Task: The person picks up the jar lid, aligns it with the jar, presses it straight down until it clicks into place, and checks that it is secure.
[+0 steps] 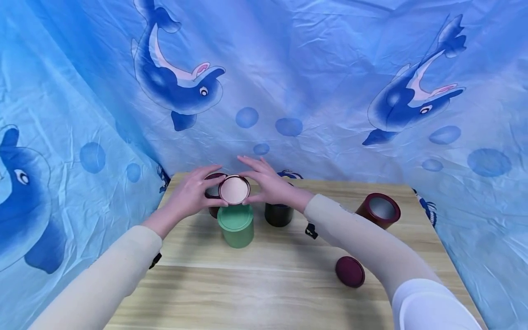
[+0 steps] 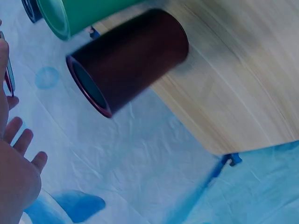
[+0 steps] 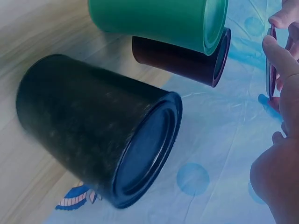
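Observation:
A round lid (image 1: 234, 189) with a dark red rim and a pale face is raised above the green canister (image 1: 238, 231), its pale side turned to the head camera. My left hand (image 1: 191, 191) pinches its left edge between thumb and fingers. On the opposite edge my right hand (image 1: 272, 184) grips it the same way. In the right wrist view the lid (image 3: 269, 65) appears edge-on between the fingertips. Partly hidden behind the left hand, a dark red can (image 2: 133, 58) stands uncovered beside the green one. A black canister (image 3: 93, 126) with its lid on is below my right hand.
To the right, under my forearm, another dark red can (image 1: 380, 210) has its top off. A dark red lid (image 1: 349, 272) lies on the wooden table (image 1: 255, 284) nearer to me. Blue curtain (image 1: 330, 114) with dolphins hangs behind and along both sides.

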A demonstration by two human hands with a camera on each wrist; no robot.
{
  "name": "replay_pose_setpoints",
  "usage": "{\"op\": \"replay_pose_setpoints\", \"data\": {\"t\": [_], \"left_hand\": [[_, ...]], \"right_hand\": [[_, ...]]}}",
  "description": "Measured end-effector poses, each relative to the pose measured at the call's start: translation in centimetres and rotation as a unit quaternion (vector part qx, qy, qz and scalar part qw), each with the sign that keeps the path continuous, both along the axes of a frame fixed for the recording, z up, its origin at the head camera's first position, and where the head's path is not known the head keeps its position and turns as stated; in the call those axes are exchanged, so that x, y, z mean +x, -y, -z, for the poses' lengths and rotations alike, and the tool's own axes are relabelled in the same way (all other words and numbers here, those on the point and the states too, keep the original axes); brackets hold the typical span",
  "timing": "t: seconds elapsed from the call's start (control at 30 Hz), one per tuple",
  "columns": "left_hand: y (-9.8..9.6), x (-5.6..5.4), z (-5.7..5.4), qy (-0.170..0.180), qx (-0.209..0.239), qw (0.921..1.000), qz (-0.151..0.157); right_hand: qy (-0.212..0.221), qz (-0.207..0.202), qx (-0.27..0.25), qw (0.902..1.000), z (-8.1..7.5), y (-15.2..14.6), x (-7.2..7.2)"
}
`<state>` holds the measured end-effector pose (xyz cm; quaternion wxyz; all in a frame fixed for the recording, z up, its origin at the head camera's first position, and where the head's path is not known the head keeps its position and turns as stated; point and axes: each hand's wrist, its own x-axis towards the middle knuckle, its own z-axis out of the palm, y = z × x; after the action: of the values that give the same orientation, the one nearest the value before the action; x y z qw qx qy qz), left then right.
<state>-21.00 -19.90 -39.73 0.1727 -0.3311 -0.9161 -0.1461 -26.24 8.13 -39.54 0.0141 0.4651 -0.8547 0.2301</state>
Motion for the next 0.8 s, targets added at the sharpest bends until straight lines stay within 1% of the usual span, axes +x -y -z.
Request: {"op": "replay_pose_setpoints", "data": {"t": [0.07,0.2,0.27,0.33,0.47,0.63,0.8], "left_hand": [[0.8,-0.2,0.0,0.024,-0.001,0.9997,-0.007],[2.0,-0.6,0.1,0.066,-0.012,0.9970,-0.038],[2.4,-0.8,0.2,0.081,-0.021,0.9952,-0.052],[2.8,-1.0,0.3,0.096,-0.028,0.9933,-0.059],[3.3,-1.3,0.7,0.114,-0.034,0.9911,-0.059],[3.8,-1.6,1.1,0.127,-0.045,0.9893,-0.058],[4.4,-2.0,1.7,0.136,-0.044,0.9877,-0.063]], "right_hand": [[0.013,-0.003,0.003,0.9999,0.0,0.8,-0.4],[0.035,-0.005,0.010,0.9993,-0.1,2.1,-1.1],[0.042,-0.003,0.020,0.9989,-0.1,2.7,-1.4],[0.048,-0.002,0.032,0.9983,0.1,3.1,-1.7],[0.068,0.000,0.055,0.9962,0.4,3.9,-2.4],[0.090,-0.001,0.074,0.9932,0.9,4.7,-3.0],[0.092,-0.003,0.083,0.9923,1.4,5.4,-3.6]]}}
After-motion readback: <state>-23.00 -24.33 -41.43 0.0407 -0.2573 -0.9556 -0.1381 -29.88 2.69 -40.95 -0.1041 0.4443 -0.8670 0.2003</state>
